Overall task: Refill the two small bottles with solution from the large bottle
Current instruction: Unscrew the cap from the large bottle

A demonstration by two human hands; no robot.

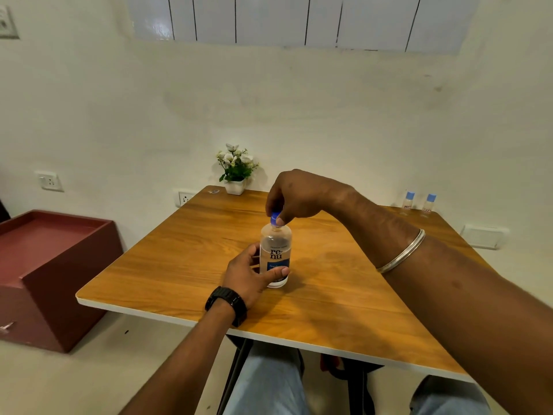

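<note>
The large clear bottle (275, 250) with a blue and white label stands upright in the middle of the wooden table (167, 265). My left hand (250, 274) grips its lower body from the left. My right hand (294, 197) comes down from above and pinches its blue cap (274, 219) between thumb and fingers. Two small bottles with blue caps stand upright at the table's far right corner, one on the left (408, 200) and one on the right (429, 202), a short gap between them.
A small white pot of white flowers (236, 170) stands at the table's far edge by the wall. A dark red box (54, 271) sits on the floor to the left. My knees show under the near edge.
</note>
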